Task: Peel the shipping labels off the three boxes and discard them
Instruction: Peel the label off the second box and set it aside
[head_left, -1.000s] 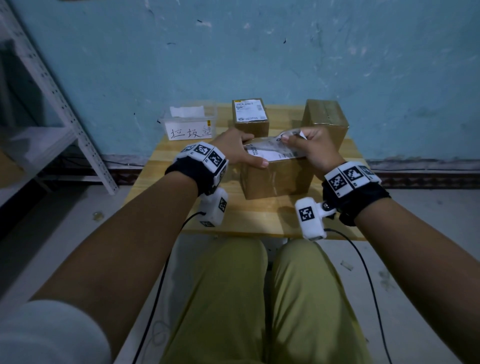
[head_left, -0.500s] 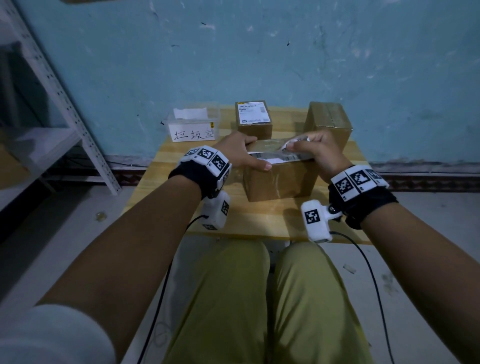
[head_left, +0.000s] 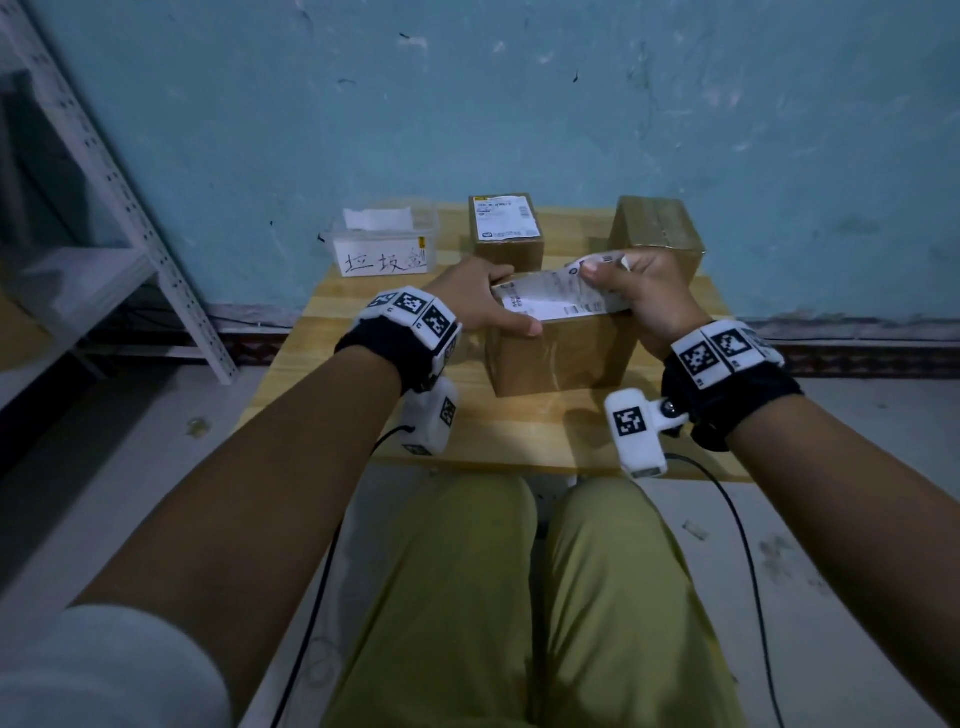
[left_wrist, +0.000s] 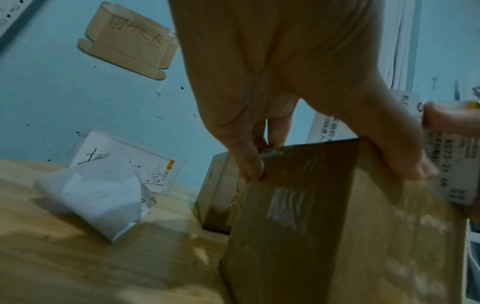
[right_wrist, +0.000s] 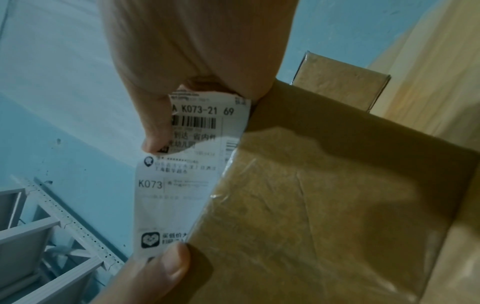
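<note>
The right hand (head_left: 644, 291) pinches the far end of the label (head_left: 561, 296), which runs lengthwise left to right, lifted off the near box (head_left: 561, 358). The left hand (head_left: 478, 301) grips that box's left end, thumb on the label. Behind it, a plastic bin (head_left: 384, 249) holds white paper.

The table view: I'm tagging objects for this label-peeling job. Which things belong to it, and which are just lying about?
Part of the job:
- near box, steadied by the left hand
- its label, pinched by the right hand
- back box, still labelled
- bare box
- clear bin holding paper

Just lying about:
- metal shelving
- cardboard sign on the wall
</note>
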